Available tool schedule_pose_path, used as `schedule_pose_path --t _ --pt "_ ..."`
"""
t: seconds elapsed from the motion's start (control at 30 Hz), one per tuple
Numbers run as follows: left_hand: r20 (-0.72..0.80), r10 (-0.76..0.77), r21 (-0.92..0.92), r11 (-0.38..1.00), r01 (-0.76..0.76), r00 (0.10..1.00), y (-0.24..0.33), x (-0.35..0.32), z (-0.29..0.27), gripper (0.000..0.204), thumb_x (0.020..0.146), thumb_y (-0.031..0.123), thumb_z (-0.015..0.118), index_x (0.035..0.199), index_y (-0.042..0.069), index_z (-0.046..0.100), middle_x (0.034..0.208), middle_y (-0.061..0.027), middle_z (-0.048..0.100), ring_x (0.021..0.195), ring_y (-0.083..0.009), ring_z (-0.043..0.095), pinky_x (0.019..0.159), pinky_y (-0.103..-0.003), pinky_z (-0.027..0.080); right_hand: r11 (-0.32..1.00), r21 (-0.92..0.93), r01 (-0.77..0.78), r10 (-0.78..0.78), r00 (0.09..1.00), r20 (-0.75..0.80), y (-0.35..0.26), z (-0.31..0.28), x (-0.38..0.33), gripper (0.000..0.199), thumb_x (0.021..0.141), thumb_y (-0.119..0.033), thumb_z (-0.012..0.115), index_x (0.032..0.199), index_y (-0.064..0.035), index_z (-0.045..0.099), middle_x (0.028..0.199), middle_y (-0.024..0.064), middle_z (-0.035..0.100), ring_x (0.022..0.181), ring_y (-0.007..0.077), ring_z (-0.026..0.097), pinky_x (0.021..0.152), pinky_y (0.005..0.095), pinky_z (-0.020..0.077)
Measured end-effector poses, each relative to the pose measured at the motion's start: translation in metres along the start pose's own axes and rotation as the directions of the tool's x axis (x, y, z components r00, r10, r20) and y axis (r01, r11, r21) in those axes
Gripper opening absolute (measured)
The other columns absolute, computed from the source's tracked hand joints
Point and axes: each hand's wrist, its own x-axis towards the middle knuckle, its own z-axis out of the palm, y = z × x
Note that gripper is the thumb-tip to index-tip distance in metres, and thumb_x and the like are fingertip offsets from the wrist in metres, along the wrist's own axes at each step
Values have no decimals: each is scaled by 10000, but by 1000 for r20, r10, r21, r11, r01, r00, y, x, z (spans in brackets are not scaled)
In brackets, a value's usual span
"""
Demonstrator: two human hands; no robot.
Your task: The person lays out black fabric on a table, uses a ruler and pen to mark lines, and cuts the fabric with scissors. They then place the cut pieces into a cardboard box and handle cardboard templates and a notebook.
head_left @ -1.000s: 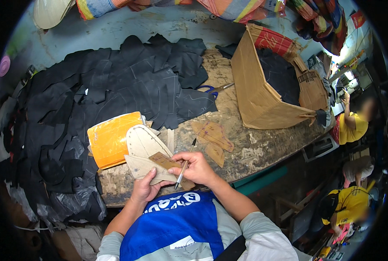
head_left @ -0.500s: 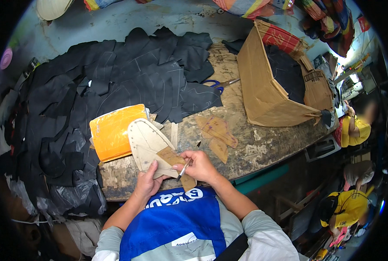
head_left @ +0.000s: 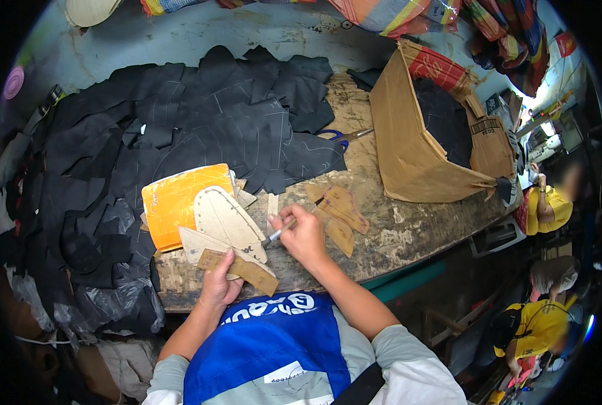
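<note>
A large heap of black leather pieces (head_left: 179, 142) is spread over the worn workbench (head_left: 409, 229), far above and to the left of both hands. An open brown cardboard box (head_left: 416, 155) is seen well to the upper right of the right hand (head_left: 304, 236); it is tipped on its side, a red printed panel is on its upper flap, a small pale label is on its far right flap, and dark black material is held inside it. An orange-yellow flat package (head_left: 173, 202) is laid just above the left hand (head_left: 219, 283), partly covered by pale cardboard patterns (head_left: 223, 219). Brown cardboard shapes (head_left: 341, 212) are placed just to the right of the right hand, flat on the bench. Scissors with blue handles (head_left: 341, 136) are found well above the right hand, at the edge of the black heap. A round pink sign (head_left: 14, 82) is fixed on the wall, far to the upper left.

A small brown cardboard strip (head_left: 240, 268) is pressed down by the left hand, the fingers bent over its left end, at the near edge of the bench. A silver pen (head_left: 279, 229) is gripped by the closed right hand, with its tip directed to the pale patterns on the left
</note>
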Motion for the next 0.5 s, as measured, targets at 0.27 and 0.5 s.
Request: schedule_pose_path --t 0.27,0.5 --pt "-41 91 -13 996 -92 995 14 -9 -19 447 791 28 549 1221 4 427 1126 -122 552 1056 -273 543 934 -440 431 888 -458 30 9 996 83 24 10 3 349 643 -137 722 975 -74 637 831 176 653 808 326 624 699 412 490" --pt "-27 137 133 982 -132 990 16 -9 -17 444 807 7 564 1230 2 427 1157 -114 546 1067 -241 539 922 -388 434 903 -420 -89 196 956 218 28 -38 -4 132 642 -98 662 774 -98 677 749 158 647 759 331 631 690 414 489"
